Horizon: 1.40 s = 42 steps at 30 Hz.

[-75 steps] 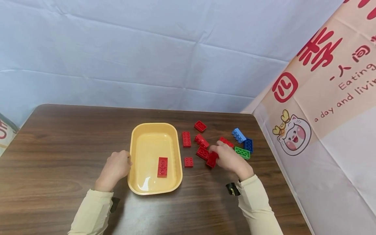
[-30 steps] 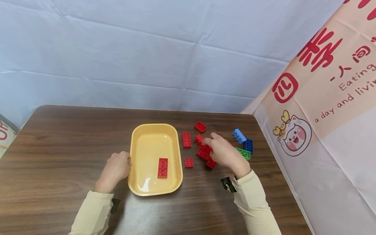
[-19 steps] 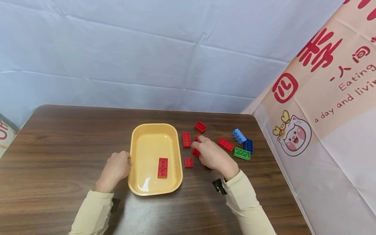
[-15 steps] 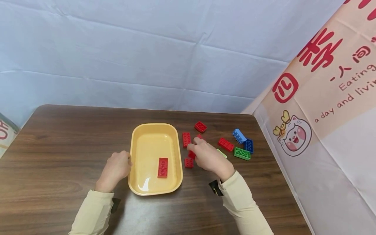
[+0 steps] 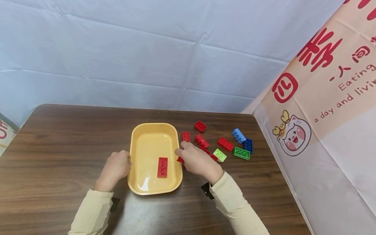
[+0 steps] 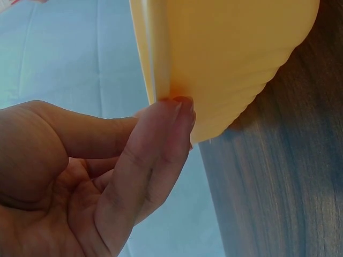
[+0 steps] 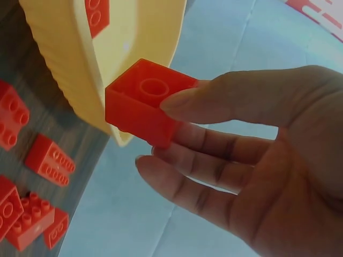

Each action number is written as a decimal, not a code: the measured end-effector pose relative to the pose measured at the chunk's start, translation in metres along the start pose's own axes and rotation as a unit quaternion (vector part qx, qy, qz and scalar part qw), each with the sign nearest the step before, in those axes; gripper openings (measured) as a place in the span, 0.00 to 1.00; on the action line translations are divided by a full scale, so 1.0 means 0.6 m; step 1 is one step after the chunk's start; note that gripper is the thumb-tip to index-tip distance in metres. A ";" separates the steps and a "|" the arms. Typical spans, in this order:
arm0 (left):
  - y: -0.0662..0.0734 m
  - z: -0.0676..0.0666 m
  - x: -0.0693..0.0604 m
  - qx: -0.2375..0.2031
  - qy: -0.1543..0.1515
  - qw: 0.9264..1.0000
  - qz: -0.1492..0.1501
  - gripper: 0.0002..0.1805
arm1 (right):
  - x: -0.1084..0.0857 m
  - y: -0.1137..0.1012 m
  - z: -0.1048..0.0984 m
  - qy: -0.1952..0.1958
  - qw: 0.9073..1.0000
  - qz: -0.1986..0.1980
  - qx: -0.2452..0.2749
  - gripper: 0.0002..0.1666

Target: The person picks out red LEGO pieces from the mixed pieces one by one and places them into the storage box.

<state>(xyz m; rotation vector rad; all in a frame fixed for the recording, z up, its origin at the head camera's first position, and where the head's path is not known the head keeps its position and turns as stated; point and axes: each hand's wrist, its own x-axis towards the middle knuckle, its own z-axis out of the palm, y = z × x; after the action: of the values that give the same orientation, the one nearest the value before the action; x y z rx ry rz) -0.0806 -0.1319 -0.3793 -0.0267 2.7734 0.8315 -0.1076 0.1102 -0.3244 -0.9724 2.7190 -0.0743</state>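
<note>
A yellow tray [image 5: 148, 143] stands on the table with one red building brick [image 5: 162, 167] lying inside. My left hand [image 5: 116, 168] pinches the tray's left rim; in the left wrist view, its fingertips press against the yellow wall [image 6: 230, 59]. Above the tray's right rim, my right hand [image 5: 201, 161] holds another red brick [image 7: 142, 115] between thumb and fingers. The right wrist view shows this brick's hollow underside with one round tube. Right of the tray lie several loose red bricks [image 5: 201, 141], some partly hidden behind my right hand.
Farther right on the brown wooden table [image 5: 73, 143] are a lime brick [image 5: 219, 155], a green brick [image 5: 242, 153], a light blue brick [image 5: 239, 135] and a dark blue brick [image 5: 248, 145]. A pale cloth [image 5: 123, 58] hangs behind the table, and a printed banner [image 5: 320, 98] borders its right side.
My right hand has moved left from the brick pile to the tray's right rim, carrying a red brick. The lime brick has come into view. My left hand stays at the tray.
</note>
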 end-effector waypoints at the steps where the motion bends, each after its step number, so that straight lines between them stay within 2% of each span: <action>1: 0.000 0.000 0.000 -0.001 0.000 1.000 0.000 0.05 | 0.001 -0.003 0.001 -0.002 1.000 -0.002 -0.002 0.18; 6: 0.001 -0.001 -0.002 -0.001 0.001 1.000 0.000 0.07 | 0.004 -0.016 0.004 -0.003 1.000 -0.011 -0.004 0.16; 16: 0.004 0.001 0.003 0.022 0.010 1.000 0.004 0.12 | 0.007 -0.027 0.012 0.003 0.999 -0.038 -0.025 0.16; 22: 0.006 0.000 0.003 0.031 0.009 0.999 0.001 0.12 | 0.011 -0.030 0.017 0.011 0.998 -0.055 -0.034 0.15; 37: 0.009 -0.002 0.001 0.027 0.011 1.000 -0.005 0.11 | 0.012 -0.028 0.018 0.016 0.998 -0.057 -0.022 0.17; 42: 0.007 0.000 0.003 0.035 0.020 0.999 0.005 0.10 | 0.011 -0.026 0.016 0.019 0.998 -0.059 -0.024 0.16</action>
<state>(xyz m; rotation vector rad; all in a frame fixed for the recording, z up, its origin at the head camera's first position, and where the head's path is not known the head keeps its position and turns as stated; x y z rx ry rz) -0.0826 -0.1282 -0.3773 -0.0183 2.8409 0.7427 -0.1003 0.0941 -0.3332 -1.1561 2.7072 -0.0506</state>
